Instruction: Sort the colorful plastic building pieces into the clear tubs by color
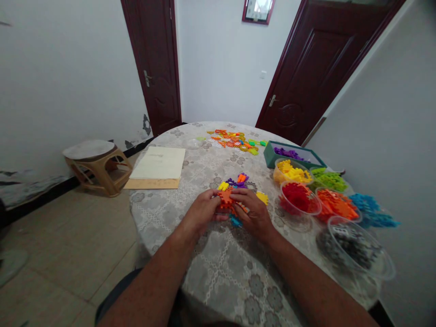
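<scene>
Both hands meet over the near middle of the table. An orange toothed plastic building piece sits between them. My left hand pinches its left side with thumb and fingers. My right hand has its fingers closed on the right side, and part of the piece is hidden beneath them. Just beyond the fingers lie a yellow piece and purple pieces with some orange. Another yellow piece shows to the right of my right hand, and a blue piece peeks out below it.
To the right stand clear tubs of yellow, red, orange and grey pieces, with green and blue heaps beside them. Behind is a green box of purple pieces. Mixed pieces lie at the back; papers at left.
</scene>
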Tool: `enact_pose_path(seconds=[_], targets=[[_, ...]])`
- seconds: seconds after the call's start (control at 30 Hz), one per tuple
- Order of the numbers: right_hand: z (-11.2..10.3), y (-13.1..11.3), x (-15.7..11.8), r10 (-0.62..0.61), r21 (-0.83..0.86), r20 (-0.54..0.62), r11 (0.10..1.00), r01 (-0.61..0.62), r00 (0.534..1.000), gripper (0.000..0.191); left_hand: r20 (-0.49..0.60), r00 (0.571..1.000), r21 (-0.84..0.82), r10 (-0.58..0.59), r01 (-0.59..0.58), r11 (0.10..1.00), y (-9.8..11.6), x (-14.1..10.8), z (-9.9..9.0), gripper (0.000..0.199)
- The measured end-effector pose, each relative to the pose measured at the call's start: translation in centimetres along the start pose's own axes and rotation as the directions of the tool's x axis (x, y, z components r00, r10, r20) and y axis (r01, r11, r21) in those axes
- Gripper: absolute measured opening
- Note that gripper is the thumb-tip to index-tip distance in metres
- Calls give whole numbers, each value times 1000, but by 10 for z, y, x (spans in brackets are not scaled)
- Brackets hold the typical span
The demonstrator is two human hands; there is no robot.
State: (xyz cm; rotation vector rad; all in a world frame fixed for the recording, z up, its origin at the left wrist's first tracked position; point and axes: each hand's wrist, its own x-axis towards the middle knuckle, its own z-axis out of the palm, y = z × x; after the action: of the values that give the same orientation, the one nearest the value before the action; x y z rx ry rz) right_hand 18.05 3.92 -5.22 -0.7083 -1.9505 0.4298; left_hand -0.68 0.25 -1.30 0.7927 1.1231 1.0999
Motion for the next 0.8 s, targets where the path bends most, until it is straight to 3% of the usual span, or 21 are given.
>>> enact_pose_path(seconds=[0.07,0.2,0.37,0.53,0.6,0.67,0.73,0.8], targets=[[2,-1,-1,-93,-41,45,995,95,995,31,33,999,-118,-24,27,993,0,-1,-2,31],[2,0,-1,-156,-70,88,984,163,984,37,72,996,-266,-48,66,962,-2,2,-5,27],[-1,-3,0,-150,-75,187,983,166,971,39,17,998,-213,62,-57,975,-7,3,-2,15],[-17,-3,3,62,-306,215,952,7,975,37,-42,999,-281,33,-44,959,-4,4,-4,22],[-28,-1,4,213,-452,284,890,-65,935,25,-107,993,-323,52,-85,943,-2,6,-7,27],[-36,-1,3,356,-566,359,818,-101,863,22,-154,986,-359,68,-120,926,-1,8,-9,29],[-40,-2,1,429,-618,402,779,-105,809,26,-175,982,-383,71,-134,914,-1,9,-10,25],[-40,-3,0,447,-628,422,772,-101,789,27,-180,982,-398,61,-130,908,-1,9,-10,22]])
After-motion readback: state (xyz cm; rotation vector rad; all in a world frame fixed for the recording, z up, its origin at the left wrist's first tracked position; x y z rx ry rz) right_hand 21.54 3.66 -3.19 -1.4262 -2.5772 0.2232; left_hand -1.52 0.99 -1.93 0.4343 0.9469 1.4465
